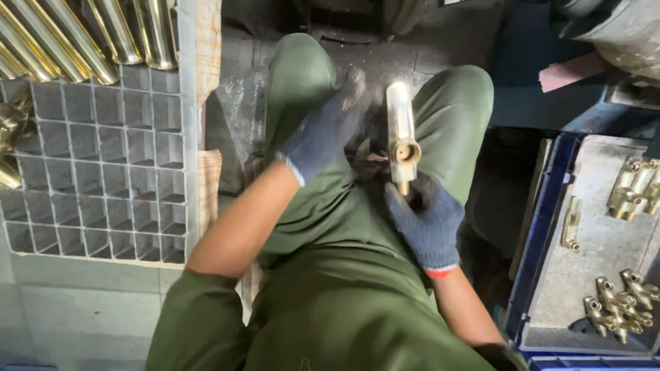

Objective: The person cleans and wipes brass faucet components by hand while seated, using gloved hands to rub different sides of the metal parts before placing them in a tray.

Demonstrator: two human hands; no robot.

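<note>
My right hand (427, 218), in a dark blue knit glove, grips the lower stub of a brass tap body (400, 137) and holds it upright between my knees. The fitting has a long dull spout and a round open port facing me. My left hand (324, 134), also gloved, hovers just left of the spout with its fingers blurred; whether it touches the brass is unclear. I sit in green trousers and a green top.
A white grid crate (103, 165) stands at my left, with polished brass tubes (82, 34) laid along its far end. At my right, a blue tray (543, 227) carries a grey board with several small brass fittings (622, 306).
</note>
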